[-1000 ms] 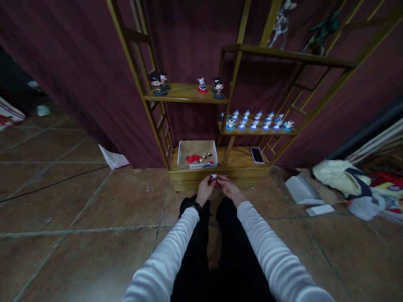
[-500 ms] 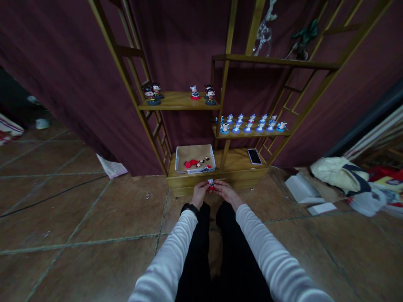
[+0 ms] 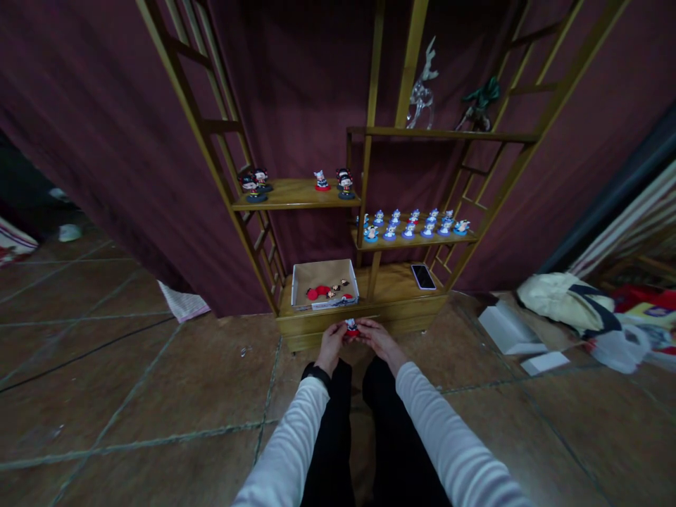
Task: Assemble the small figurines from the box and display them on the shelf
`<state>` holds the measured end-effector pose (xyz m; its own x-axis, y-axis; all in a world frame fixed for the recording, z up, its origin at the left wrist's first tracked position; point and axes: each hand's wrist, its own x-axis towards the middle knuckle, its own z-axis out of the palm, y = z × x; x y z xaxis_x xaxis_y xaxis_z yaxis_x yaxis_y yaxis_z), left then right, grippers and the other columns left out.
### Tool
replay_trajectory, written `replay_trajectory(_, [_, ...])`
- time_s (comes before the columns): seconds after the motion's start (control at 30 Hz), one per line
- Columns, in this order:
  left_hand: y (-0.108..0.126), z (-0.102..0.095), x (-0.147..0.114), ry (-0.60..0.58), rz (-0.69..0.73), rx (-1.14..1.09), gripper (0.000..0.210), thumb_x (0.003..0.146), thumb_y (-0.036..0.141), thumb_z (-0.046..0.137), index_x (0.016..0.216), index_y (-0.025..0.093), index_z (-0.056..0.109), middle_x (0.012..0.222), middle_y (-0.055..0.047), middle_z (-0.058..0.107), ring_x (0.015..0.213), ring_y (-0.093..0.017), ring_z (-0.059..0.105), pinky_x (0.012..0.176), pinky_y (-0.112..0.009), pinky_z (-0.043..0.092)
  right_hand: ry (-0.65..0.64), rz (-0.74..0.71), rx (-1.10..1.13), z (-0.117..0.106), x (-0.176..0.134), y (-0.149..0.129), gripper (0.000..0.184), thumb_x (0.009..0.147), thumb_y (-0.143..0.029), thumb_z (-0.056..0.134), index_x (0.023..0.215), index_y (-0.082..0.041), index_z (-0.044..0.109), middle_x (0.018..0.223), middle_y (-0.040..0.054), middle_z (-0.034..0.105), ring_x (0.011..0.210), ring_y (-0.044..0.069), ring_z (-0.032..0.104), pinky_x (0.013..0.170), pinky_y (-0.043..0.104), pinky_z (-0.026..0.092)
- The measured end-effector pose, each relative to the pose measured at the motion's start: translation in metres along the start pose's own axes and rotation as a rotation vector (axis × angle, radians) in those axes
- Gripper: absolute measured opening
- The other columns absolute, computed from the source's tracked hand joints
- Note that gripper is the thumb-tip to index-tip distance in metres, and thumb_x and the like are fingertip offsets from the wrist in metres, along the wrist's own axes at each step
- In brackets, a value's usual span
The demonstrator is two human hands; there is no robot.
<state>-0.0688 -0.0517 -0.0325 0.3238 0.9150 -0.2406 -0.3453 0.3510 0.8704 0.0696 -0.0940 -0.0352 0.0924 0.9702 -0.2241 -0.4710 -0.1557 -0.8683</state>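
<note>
Between my two hands is a small figurine (image 3: 351, 325) with a red base, held upright in front of the cabinet's lower edge. My left hand (image 3: 332, 343) grips it from the left, fingers closed on the base. From the other side my right hand (image 3: 379, 338) pinches it too. Just beyond my hands, an open cardboard box (image 3: 298, 282) holds red and black figurine parts (image 3: 321, 291). A similar red-based figurine (image 3: 322, 180) stands on the upper left shelf (image 3: 296, 191), between pairs of black-haired figurines (image 3: 255, 188).
Several blue and white figurines (image 3: 408, 229) stand in rows on the right shelf. A phone (image 3: 423, 276) lies on the cabinet top. Higher up are a clear deer ornament (image 3: 421, 98) and a green statue (image 3: 480, 105). White box pieces (image 3: 511, 329) and bags (image 3: 567, 303) lie on the floor at right.
My view has tilted upward, so the shelves and box appear lower. Both hands still hold the figurine in front of the cabinet.
</note>
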Motion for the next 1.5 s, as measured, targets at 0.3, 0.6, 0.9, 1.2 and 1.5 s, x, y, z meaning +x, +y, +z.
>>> replay_trajectory(0.3, [0.002, 0.001, -0.001, 0.042, 0.054, 0.016, 0.034, 0.058, 0.034, 0.076, 0.082, 0.012, 0.066, 0.068, -0.004, 0.066, 0.051, -0.009, 0.056, 0.051, -0.021, 0.044, -0.027, -0.012, 0.025, 0.000, 0.000, 0.001, 0.029, 0.063, -0.030, 0.076, 0.088, -0.019, 0.067, 0.086, 0.0045, 0.071, 0.075, 0.016, 0.066, 0.078, 0.032, 0.050])
replay_trajectory(0.6, [-0.002, 0.002, -0.002, -0.102, 0.055, 0.091, 0.038, 0.058, 0.032, 0.076, 0.089, 0.012, 0.067, 0.076, -0.007, 0.068, 0.058, -0.010, 0.058, 0.055, -0.021, 0.044, 0.024, -0.025, 0.080, -0.001, 0.005, 0.005, 0.023, 0.064, -0.027, 0.074, 0.084, -0.018, 0.067, 0.082, 0.0048, 0.072, 0.073, 0.016, 0.066, 0.076, 0.032, 0.050])
replay_trajectory(0.9, [-0.009, -0.002, 0.007, -0.164, 0.159, 0.263, 0.040, 0.058, 0.023, 0.074, 0.095, 0.012, 0.066, 0.075, -0.005, 0.068, 0.058, -0.011, 0.056, 0.055, -0.022, 0.043, 0.017, 0.005, 0.098, -0.006, 0.008, 0.004, 0.028, 0.057, -0.022, 0.076, 0.083, -0.019, 0.068, 0.085, 0.0034, 0.072, 0.077, 0.016, 0.065, 0.078, 0.031, 0.048])
replay_trajectory(1.2, [-0.009, -0.002, 0.007, -0.119, 0.276, 0.542, 0.031, 0.068, 0.020, 0.066, 0.098, 0.014, 0.065, 0.077, -0.005, 0.068, 0.068, -0.015, 0.061, 0.066, -0.027, 0.047, 0.024, -0.002, 0.090, -0.001, 0.006, 0.003, 0.037, 0.051, -0.020, 0.078, 0.087, -0.022, 0.068, 0.087, 0.0022, 0.072, 0.083, 0.017, 0.064, 0.082, 0.032, 0.045])
replay_trajectory(1.5, [-0.002, 0.010, -0.014, -0.011, 0.442, 1.074, 0.029, 0.079, 0.019, 0.055, 0.108, 0.019, 0.060, 0.102, -0.009, 0.065, 0.093, -0.020, 0.060, 0.084, -0.031, 0.043, 0.054, -0.012, 0.081, -0.003, 0.008, 0.006, 0.028, 0.052, -0.019, 0.076, 0.079, -0.019, 0.069, 0.082, 0.0018, 0.071, 0.078, 0.016, 0.064, 0.077, 0.029, 0.046])
